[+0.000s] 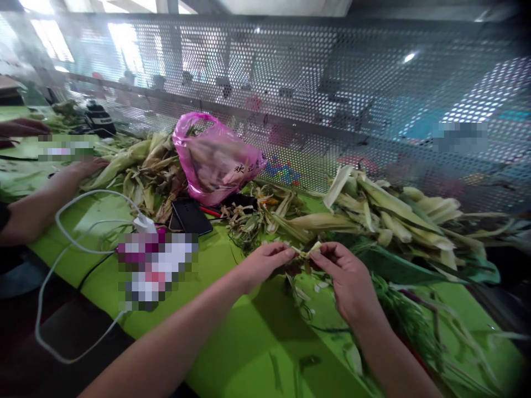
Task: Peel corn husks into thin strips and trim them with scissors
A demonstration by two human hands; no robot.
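Two hands pinch a pale plant strip (306, 254) above a green table (224, 348)

The left hand (265, 264) has its thumb and forefinger pressed together on the left end of the strip, and the right hand (347, 276) pinches the thicker, yellowish right end between thumb and fingers. The strip lies between the two sets of fingertips, over the middle of the table; its finer detail is too small to tell. Under and just beyond the hands lie thin plant scraps (305, 296).

To the far right, a large heap of pale husks (394, 215) rests partly on a dark green sheet (410, 265). On the near side of that sheet, to the right of the right hand, lies a bunch of feathery green stalks (404, 312).

Far and left of the hands, a pink plastic bag (207, 177) with dark lettering stands among more dry husks (151, 160). A black phone (193, 215) lies just on the near side of the bag. Left of the phone, a white plug (144, 224) with a looping white cable (58, 213) sits at a purple object, partly blurred out. At the far left, another person's forearm (50, 193) reaches over the table. A perforated metal screen (290, 72) runs along the far side.
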